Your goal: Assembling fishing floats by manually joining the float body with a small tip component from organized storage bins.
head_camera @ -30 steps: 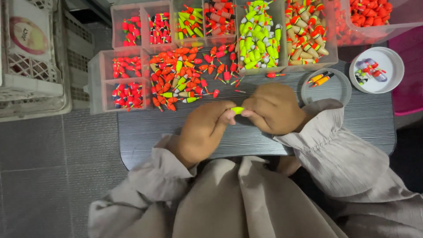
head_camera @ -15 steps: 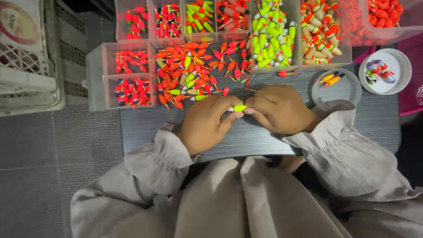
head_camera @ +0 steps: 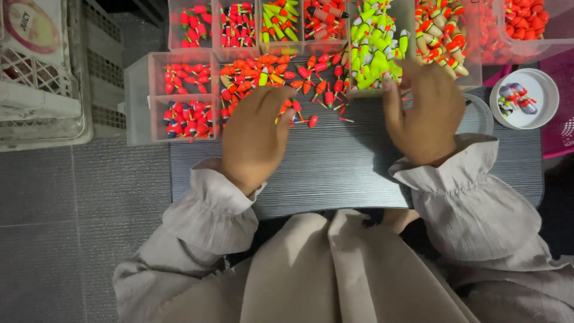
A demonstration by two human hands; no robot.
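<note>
On the tabletop (head_camera: pixel 359 173), a loose pile of fishing floats (head_camera: pixel 281 78) lies at twelve o'clock, compartment boxes (head_camera: pixel 185 90) at ten, a small bowl (head_camera: pixel 526 98) at two, and a crate (head_camera: pixel 42 78) farther off at nine.

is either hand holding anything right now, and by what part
Cannot be told. The left hand rests fingers-down on the loose red floats; the right hand reaches the tray of yellow-green floats. No grip shows.
</note>
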